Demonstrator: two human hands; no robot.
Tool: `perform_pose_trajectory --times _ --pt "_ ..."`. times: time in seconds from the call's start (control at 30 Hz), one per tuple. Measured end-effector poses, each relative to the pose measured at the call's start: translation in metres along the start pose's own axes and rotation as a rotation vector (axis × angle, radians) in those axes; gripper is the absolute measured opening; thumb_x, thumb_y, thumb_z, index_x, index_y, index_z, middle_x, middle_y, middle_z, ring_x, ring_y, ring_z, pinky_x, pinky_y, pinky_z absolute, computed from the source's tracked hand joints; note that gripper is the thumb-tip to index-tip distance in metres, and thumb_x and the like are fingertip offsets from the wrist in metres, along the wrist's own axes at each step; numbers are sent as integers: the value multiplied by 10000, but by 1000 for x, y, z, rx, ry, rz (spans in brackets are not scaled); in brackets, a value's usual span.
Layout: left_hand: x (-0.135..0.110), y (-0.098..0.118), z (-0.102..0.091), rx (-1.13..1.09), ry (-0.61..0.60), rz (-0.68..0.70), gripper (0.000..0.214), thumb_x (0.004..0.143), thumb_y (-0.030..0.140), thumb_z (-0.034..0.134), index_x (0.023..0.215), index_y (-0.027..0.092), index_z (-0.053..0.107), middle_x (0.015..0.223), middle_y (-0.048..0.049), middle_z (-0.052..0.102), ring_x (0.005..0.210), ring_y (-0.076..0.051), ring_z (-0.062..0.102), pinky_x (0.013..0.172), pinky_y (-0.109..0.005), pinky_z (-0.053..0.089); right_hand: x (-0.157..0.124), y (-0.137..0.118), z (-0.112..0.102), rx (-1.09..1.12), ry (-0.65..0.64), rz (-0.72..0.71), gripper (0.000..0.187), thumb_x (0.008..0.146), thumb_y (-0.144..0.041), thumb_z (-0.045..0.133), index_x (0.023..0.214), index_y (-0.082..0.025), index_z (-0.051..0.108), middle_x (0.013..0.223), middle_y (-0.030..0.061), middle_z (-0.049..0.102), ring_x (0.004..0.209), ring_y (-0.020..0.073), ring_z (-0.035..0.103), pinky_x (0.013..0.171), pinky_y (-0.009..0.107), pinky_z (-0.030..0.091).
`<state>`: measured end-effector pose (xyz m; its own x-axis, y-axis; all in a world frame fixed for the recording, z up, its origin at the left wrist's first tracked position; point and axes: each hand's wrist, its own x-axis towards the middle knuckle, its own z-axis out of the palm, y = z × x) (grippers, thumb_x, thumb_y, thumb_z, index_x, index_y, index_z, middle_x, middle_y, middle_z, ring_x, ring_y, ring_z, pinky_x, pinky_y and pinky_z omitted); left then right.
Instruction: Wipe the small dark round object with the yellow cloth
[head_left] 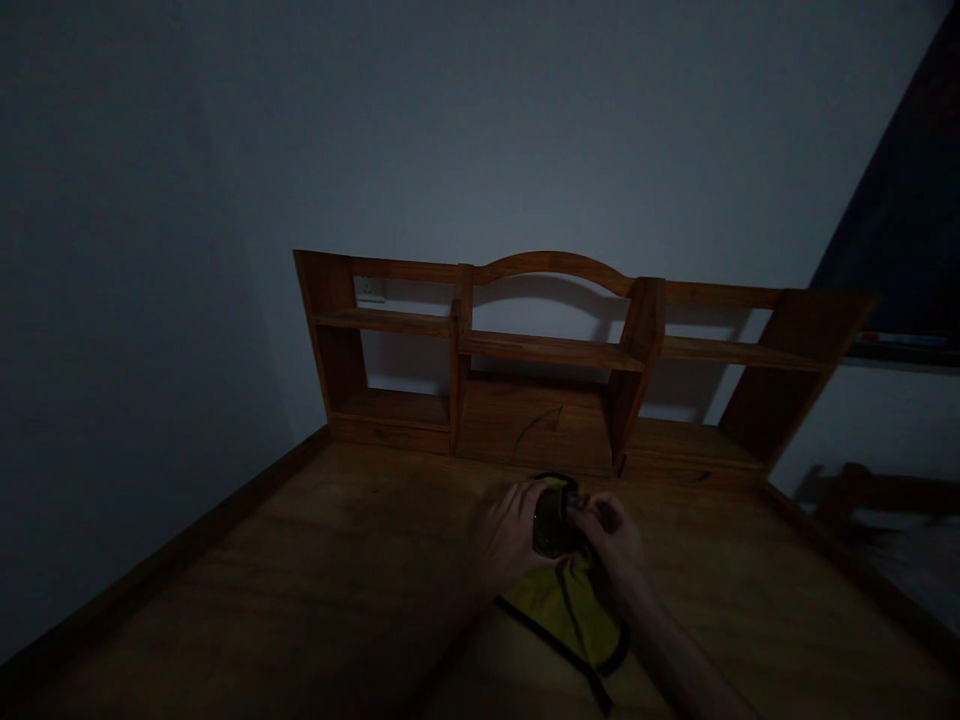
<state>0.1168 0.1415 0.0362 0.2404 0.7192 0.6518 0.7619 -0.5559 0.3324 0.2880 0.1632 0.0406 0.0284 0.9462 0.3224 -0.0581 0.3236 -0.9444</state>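
Observation:
The room is dim. A yellow cloth with a dark border (574, 610) lies on the wooden desk (300, 600) and drapes toward me. My left hand (504, 535) is curled against the left side of a small dark object (553, 522) wrapped in the cloth's upper end. My right hand (611, 535) pinches the object's right side, fingers closed. I cannot make out what the dark object is.
A wooden shelf unit (551, 350) with several open compartments stands at the back of the desk against a pale wall. A wall socket (369, 290) shows behind its upper left compartment. A raised rim runs along the desk's left and right edges. Blurred furniture sits at the right.

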Motion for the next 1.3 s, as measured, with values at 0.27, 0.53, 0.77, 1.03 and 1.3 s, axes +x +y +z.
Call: perform_pose_trajectory --times 0.27,0.53,0.77,1.03,1.3 --pt "-3 4 -3 86 -79 107 843 698 480 704 1367 205 271 1344 -126 472 1242 -285 447 973 -422 428 -6 7 0 -266 -82 14 286 742 -328 624 989 -186 600 956 67 672 871 241 651 779 374 529" --pt "-5 4 -1 195 -81 206 725 764 424 650 1356 164 322 1321 -138 500 1235 -270 460 974 -414 432 -10 17 -5 -470 -211 -158 441 826 -252 494 1261 -188 521 1219 94 617 1110 252 583 981 439 439" --pt "-5 4 0 195 -133 219 756 773 496 616 1377 170 299 1353 -133 475 1239 -292 450 994 -411 402 -7 19 -8 -473 -242 -219 392 860 -264 484 1241 -204 547 1161 88 657 1048 255 628 910 410 499" --pt "-5 10 -5 230 -142 213 593 849 346 534 1371 172 309 1356 -113 478 1234 -272 459 986 -391 404 -9 4 -13 -654 -279 -245 322 923 -305 403 1168 -195 582 870 88 720 798 259 693 683 322 523" --pt "-4 8 -5 178 -121 166 748 757 467 649 1361 185 309 1329 -129 499 1197 -293 490 974 -416 413 -8 1 -15 -772 -286 -320 293 918 -252 368 999 -211 646 791 74 703 703 230 677 622 279 467"
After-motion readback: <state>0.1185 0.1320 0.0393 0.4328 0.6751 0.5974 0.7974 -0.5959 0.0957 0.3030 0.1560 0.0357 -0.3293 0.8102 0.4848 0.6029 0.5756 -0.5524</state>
